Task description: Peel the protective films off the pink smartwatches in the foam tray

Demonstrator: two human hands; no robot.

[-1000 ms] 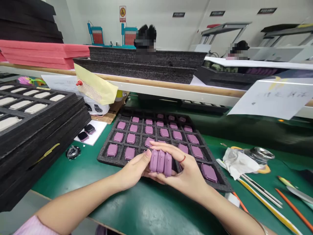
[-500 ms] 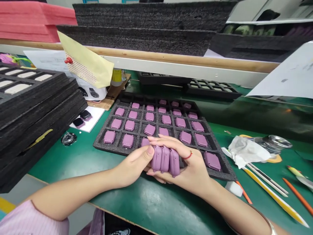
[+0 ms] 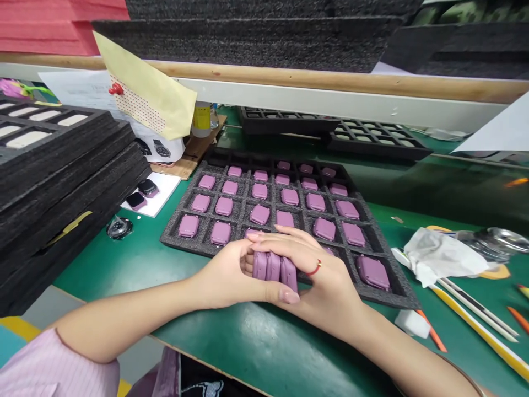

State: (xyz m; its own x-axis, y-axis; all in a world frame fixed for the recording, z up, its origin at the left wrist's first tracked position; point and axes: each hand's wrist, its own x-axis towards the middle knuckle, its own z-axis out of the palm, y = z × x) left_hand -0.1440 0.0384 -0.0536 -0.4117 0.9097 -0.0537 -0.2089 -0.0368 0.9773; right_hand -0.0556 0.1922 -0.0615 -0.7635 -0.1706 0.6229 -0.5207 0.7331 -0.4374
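Three purple watch cases (image 3: 273, 268) stand side by side on edge between my two hands, over the front edge of the tray. My right hand (image 3: 318, 270) is closed round them, its fingers over their tops and a red string ring on one finger. My left hand (image 3: 231, 275) wraps the same cases from the left, with its thumb lying across their near lower side. Behind the hands lies a black foam tray (image 3: 194, 245) with many compartments. Most of those in sight hold one purple watch case each, such as the case (image 3: 374, 272) at the right front. The hands hide part of the front row.
Black foam trays (image 3: 74, 182) are stacked at the left, near two dark-faced watches (image 3: 142, 194) on white paper. A white cloth (image 3: 442, 256), a yellow-and-white stick (image 3: 475, 325) and a white block (image 3: 413, 323) lie to the right. A shelf edge (image 3: 289, 91) crosses above the tray.
My left thumb has moved from the cases' upper left down across their near lower side. The left fingers now reach further round them. The view has shifted slightly.
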